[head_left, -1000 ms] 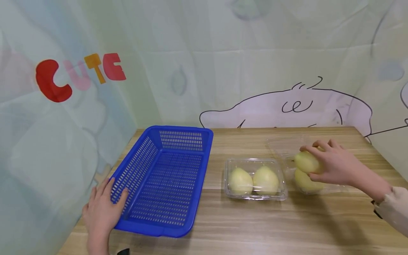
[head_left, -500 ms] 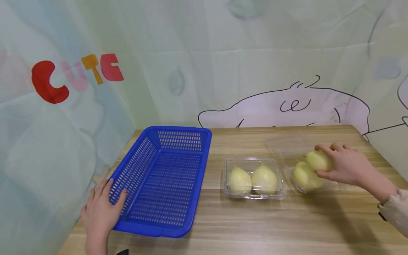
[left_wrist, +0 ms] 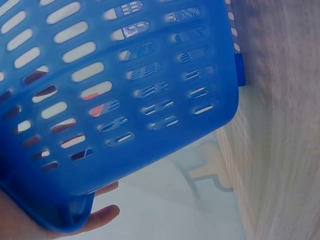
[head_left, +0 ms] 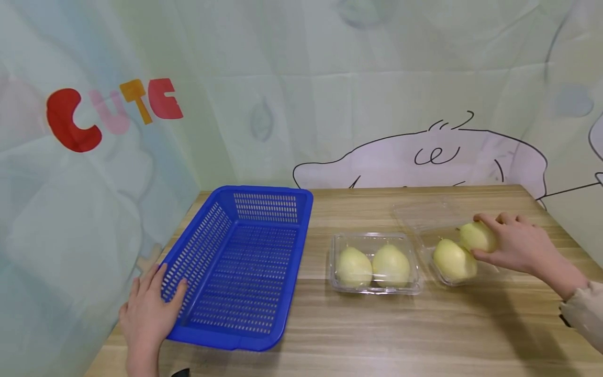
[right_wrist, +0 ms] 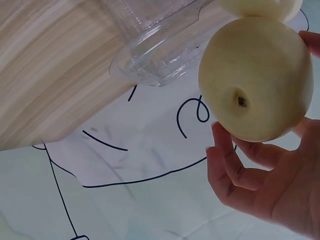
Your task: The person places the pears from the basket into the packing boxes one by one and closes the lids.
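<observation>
My left hand [head_left: 149,313] holds the near left rim of a blue plastic basket [head_left: 295,283], thumb inside and fingers outside. In the left wrist view, fingers show past the rim of the slotted basket [left_wrist: 165,75]. My right hand [head_left: 523,246] grips a pale yellow pear [head_left: 477,236] between thumb and fingers. This pear [right_wrist: 257,80] fills much of the right wrist view, its blossom end facing the camera. Beside it, another pear [head_left: 454,261] sits in the opened clear clamshell box [head_left: 424,209]; whether the held pear touches the box floor is hidden.
A clear plastic box [head_left: 335,285] with two pears [head_left: 354,267] stands between the basket and the opened box. All rest on a wood-grain table [head_left: 358,335]. A printed curtain [head_left: 264,104] hangs behind and along the left side.
My right hand has moved the held pear rightward and slightly down, from over the other pear to beside it. My left hand stays on the basket rim.
</observation>
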Tool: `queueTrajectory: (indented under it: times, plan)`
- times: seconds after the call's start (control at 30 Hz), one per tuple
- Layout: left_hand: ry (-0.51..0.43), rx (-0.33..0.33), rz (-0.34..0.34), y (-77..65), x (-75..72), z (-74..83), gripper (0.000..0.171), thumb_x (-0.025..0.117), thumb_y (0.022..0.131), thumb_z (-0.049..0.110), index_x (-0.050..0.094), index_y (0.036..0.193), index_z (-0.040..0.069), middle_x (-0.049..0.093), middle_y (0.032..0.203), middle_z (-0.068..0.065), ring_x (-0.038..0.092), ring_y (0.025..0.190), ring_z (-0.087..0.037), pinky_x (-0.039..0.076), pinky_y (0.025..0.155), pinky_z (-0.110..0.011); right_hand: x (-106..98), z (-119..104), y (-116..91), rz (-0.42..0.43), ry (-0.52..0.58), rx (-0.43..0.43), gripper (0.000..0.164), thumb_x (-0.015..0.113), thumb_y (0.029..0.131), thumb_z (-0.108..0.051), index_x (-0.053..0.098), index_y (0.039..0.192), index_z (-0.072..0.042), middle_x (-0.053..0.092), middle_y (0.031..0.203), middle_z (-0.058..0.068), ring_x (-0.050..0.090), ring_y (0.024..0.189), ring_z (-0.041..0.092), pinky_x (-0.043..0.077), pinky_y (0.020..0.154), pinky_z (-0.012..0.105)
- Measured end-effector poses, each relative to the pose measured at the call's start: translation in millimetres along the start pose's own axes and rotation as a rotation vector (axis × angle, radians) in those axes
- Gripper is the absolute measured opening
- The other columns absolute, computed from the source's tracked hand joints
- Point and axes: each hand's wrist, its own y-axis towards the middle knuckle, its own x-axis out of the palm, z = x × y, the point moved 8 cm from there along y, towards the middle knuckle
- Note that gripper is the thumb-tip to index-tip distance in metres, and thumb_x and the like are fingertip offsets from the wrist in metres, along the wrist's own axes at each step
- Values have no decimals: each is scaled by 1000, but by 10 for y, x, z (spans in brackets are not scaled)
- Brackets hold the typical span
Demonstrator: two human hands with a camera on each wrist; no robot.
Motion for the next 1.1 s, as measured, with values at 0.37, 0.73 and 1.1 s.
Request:
queueTrajectory:
  times: [0.37, 0.73, 1.1]
  plan:
    - [2, 5, 4, -25, -4, -4, 66, 38, 89, 48, 28, 139, 6, 21, 147, -17, 12, 132, -48, 19, 93, -70, 127, 97, 11, -85, 21, 63, 76, 60, 68, -61, 44, 122, -9, 52, 97, 33, 50, 78, 49, 37, 41, 37]
    - [-14, 28, 20, -34, -14, 1, 63, 34, 90, 46, 30, 138, 5, 23, 146, -18, 11, 132, -48, 19, 93, -70, 264, 197, -30, -123, 47, 96, 76, 56, 71, -63, 43, 120, -7, 52, 95, 36, 50, 75, 51, 37, 40, 38]
    - [-154, 53, 186, -82, -138, 32, 49, 37, 91, 31, 43, 128, -1, 35, 140, -20, 20, 131, -46, 19, 97, -66, 355, 267, -33, -162, 112, 97, 74, 54, 75, -62, 41, 120, -5, 53, 92, 36, 54, 70, 45, 38, 42, 39]
